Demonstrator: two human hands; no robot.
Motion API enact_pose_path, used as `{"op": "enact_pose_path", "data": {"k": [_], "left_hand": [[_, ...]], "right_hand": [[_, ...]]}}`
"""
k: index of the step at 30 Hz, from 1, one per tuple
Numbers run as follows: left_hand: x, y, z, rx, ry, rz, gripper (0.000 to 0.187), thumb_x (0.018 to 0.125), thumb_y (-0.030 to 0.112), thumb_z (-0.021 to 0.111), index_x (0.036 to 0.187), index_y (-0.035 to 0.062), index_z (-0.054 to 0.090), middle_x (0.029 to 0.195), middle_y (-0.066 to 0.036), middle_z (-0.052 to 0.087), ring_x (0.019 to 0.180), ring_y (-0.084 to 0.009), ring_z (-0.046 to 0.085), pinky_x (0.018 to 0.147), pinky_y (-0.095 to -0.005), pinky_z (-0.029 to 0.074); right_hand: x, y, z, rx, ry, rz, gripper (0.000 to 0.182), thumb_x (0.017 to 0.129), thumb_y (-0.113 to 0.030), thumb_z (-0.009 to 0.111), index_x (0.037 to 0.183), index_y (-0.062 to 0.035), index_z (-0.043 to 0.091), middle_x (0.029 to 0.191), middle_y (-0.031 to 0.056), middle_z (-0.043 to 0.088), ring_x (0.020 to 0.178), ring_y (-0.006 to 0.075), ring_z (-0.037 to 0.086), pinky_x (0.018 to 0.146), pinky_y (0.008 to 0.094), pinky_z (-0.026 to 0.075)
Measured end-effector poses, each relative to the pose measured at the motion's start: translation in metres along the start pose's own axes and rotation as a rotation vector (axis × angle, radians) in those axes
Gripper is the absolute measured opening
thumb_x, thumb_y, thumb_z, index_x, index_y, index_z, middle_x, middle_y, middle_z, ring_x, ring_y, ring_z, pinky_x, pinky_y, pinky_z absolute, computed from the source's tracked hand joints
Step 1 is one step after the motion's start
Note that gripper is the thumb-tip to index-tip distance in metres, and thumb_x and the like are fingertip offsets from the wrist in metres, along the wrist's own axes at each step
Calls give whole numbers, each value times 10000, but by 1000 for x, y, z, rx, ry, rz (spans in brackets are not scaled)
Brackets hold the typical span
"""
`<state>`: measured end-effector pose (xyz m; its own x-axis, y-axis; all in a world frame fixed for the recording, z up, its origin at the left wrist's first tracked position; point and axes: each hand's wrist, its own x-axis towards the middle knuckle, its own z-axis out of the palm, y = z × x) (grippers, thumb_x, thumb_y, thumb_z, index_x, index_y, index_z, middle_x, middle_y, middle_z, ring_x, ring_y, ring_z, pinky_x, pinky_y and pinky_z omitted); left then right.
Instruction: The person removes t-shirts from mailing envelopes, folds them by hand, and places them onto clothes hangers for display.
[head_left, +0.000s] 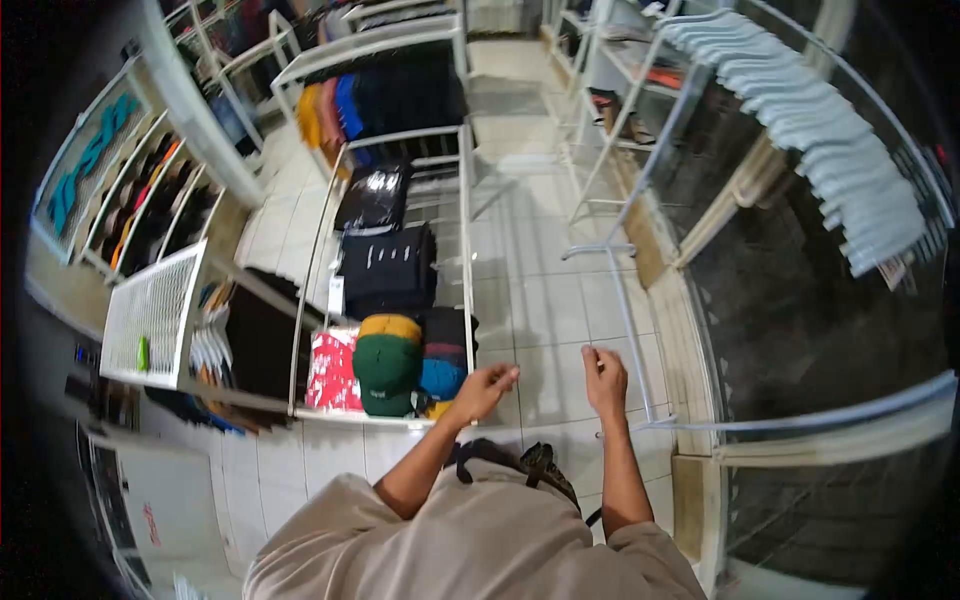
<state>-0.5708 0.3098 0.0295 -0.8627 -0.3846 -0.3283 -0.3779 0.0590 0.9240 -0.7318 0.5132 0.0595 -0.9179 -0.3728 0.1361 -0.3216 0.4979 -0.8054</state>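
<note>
My left hand (484,392) is in mid-air just right of the display table's near corner, its fingers loosely bent and apart, with nothing seen in it. Across a gap, my right hand (606,382) is raised over the tiled floor, fingers curled in and no object showing. Nearest to my left hand are a blue cap (441,379) and a green cap (387,366) with a yellow cap (390,327) behind it. Beside them lies a red and white plastic-wrapped pack (335,371). Dark folded clothes (388,266) lie farther back on the table.
A white-framed table (468,245) runs away from me on the left. White hangers (800,110) fill a metal rack (640,340) at right, its base bars low near my right side. A white mesh rack (150,310) of hanging clothes stands left. Tiled floor (545,310) lies between.
</note>
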Motion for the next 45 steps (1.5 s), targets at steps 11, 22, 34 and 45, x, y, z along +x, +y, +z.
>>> {"op": "enact_pose_path", "data": {"k": [11, 22, 34, 45], "left_hand": [[77, -14, -17, -236, 353, -114, 511, 1022, 408, 606, 1234, -55, 642, 1056, -124, 709, 915, -179, 674, 829, -328, 537], [268, 23, -108, -254, 555, -100, 474, 987, 408, 621, 1188, -16, 690, 1024, -150, 747, 903, -216, 708, 830, -352, 543], [312, 56, -208, -184, 892, -126, 408, 994, 342, 637, 1253, 28, 679, 1048, -109, 745, 902, -153, 675, 820, -309, 524], [450, 23, -298, -50, 1024, -454, 349, 956, 290, 656, 1200, 45, 704, 1036, -193, 737, 909, -304, 731, 828, -385, 554]], "right_hand": [[148, -15, 42, -19, -362, -25, 335, 933, 39, 462, 1137, -96, 690, 844, 173, 668, 723, 309, 634, 707, 417, 476], [331, -67, 163, -39, -623, -234, 134, 905, -109, 674, 1020, -84, 737, 561, -5, 446, 523, 108, 426, 548, 304, 397], [441, -117, 350, 223, -972, -284, 171, 952, -164, 693, 1036, -18, 724, 654, -43, 557, 570, 43, 459, 521, 250, 374], [557, -137, 565, 163, -1215, -184, 219, 947, -235, 705, 1029, -33, 730, 729, 18, 652, 671, 92, 569, 632, 274, 469]]}}
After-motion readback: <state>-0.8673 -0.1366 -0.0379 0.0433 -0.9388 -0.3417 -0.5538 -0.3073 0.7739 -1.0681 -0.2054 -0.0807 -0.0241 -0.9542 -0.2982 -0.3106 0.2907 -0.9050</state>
